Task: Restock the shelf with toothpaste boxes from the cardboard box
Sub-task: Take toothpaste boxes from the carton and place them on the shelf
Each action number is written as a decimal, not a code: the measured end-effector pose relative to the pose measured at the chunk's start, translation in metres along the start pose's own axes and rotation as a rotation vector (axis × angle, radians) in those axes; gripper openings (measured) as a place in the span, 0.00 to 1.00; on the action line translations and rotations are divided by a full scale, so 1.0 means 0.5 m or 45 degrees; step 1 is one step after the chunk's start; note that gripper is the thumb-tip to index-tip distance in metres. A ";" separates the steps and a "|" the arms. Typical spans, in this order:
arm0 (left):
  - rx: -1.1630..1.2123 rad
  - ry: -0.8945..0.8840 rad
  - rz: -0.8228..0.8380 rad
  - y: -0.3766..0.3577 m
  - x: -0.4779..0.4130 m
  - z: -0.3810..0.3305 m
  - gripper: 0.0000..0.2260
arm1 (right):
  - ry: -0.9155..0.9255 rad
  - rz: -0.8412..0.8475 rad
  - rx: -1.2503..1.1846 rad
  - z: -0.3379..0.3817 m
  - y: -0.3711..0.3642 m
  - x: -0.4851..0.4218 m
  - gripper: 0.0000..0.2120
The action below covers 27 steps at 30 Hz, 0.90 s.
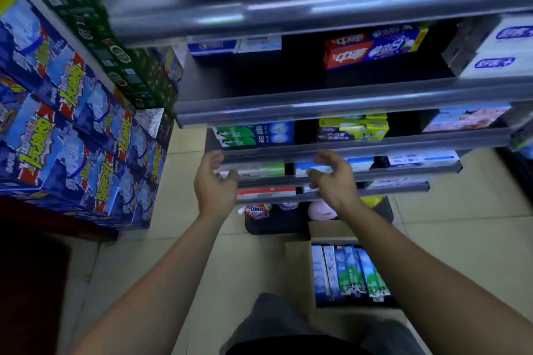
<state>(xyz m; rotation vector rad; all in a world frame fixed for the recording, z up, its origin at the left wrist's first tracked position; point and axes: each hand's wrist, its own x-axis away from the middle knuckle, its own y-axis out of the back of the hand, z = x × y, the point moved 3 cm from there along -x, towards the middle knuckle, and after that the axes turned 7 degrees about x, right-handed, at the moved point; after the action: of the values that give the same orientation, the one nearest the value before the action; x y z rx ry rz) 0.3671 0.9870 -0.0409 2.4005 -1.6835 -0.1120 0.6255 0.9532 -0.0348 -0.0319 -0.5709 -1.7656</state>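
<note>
A cardboard box [298, 265] stands on the floor at the lower right, with several blue, white and green toothpaste boxes [349, 274] standing upright inside. The grey metal shelf [346, 98] rises ahead in several tiers, with toothpaste boxes lying on them, such as a green and blue stack [253, 134] and a yellow-green stack [353, 127]. My left hand [215, 181] and my right hand [334, 176] hover in front of the lower tiers with loosely curled fingers, holding nothing. A gap lies between the two stacks just above my hands.
Blue drink cartons [75, 130] are stacked high at the left, with green cartons [115, 46] above them. A black bottom tray [274, 225] holds detergent pouches. Red and blue boxes [372, 47] and white boxes [501, 52] lie on the upper tier. Beige floor tiles [461, 233] surround the cardboard box.
</note>
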 end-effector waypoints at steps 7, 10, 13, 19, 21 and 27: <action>-0.320 0.226 0.349 -0.153 0.272 0.203 0.21 | -0.565 -0.067 -0.245 -0.331 0.159 0.060 0.16; -0.459 0.424 0.573 -0.236 0.403 0.332 0.22 | -0.805 -0.128 -0.259 -0.512 0.226 0.075 0.14; -0.557 0.665 0.708 -0.329 0.511 0.477 0.21 | -1.004 -0.124 -0.249 -0.694 0.269 0.083 0.13; -0.784 0.903 0.774 -0.616 0.592 0.771 0.18 | -1.174 -0.069 -0.244 -0.986 0.282 0.045 0.13; -0.857 0.809 0.924 -0.706 0.579 0.853 0.23 | -1.158 -0.075 -0.215 -1.045 0.282 0.022 0.13; -1.214 0.465 0.966 -0.899 0.473 1.070 0.33 | -1.073 -0.027 -0.203 -1.168 0.260 -0.005 0.15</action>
<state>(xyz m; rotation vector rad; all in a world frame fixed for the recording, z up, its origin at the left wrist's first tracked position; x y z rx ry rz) 0.7665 0.8455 -0.6450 0.9748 -1.6825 -0.2578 0.9060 0.7059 -0.5022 -0.9143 -1.0209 -1.7716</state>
